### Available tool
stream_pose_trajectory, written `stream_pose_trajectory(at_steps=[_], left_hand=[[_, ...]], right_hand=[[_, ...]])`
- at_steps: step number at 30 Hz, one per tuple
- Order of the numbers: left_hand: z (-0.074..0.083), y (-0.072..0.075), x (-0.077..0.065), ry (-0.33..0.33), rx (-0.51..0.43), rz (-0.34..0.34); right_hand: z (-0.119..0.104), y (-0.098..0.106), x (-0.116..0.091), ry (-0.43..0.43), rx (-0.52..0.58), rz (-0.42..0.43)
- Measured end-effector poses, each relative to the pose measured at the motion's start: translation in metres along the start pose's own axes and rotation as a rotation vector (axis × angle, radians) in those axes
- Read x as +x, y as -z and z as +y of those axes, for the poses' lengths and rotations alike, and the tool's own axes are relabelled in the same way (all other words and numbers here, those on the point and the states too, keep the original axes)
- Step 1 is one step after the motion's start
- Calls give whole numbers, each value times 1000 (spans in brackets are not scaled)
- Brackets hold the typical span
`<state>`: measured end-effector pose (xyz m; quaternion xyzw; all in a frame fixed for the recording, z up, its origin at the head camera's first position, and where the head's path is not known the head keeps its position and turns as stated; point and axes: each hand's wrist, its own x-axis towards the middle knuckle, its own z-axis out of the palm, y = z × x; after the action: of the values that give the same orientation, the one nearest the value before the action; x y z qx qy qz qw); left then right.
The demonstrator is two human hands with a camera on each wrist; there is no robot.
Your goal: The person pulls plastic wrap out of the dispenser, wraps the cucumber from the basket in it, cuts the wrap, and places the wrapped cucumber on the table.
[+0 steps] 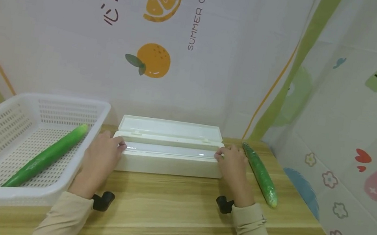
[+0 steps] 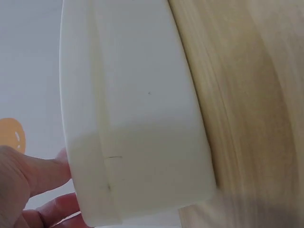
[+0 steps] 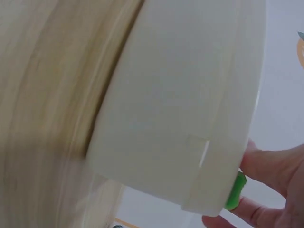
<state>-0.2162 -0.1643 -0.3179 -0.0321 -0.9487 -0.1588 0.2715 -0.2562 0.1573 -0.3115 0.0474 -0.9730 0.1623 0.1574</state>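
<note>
A long white cling film dispenser (image 1: 167,166) sits on the table, its lid (image 1: 171,128) raised at the back and a pale, shiny surface showing inside. At its left end, my left hand (image 1: 102,158) has thumb and fingers curled at the upper rim. My right hand (image 1: 233,167) grips the opposite end in a similar way. Beside the right thumb and finger, the right wrist view shows a small green piece (image 3: 236,191) at the rim. The box wall hides part of the fingertips in both wrist views, so any film between them cannot be made out.
To the left, a white plastic basket (image 1: 102,122) holds a green cucumber (image 1: 49,156). Another cucumber (image 1: 261,176), glossy as if film-wrapped, lies on the wooden table (image 1: 161,217) just right of my right hand. A printed curtain (image 1: 206,88) stands behind the dispenser.
</note>
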Motion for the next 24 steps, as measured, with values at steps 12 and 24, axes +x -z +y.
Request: stream_pose_trajectory(at_steps=[12, 24], left_hand=[[7, 6, 1, 56, -60, 27], [13, 9, 4, 35, -159, 81]], right_hand=[[-2, -5, 0, 68, 22, 135], [-5, -8, 1, -15, 377, 128]])
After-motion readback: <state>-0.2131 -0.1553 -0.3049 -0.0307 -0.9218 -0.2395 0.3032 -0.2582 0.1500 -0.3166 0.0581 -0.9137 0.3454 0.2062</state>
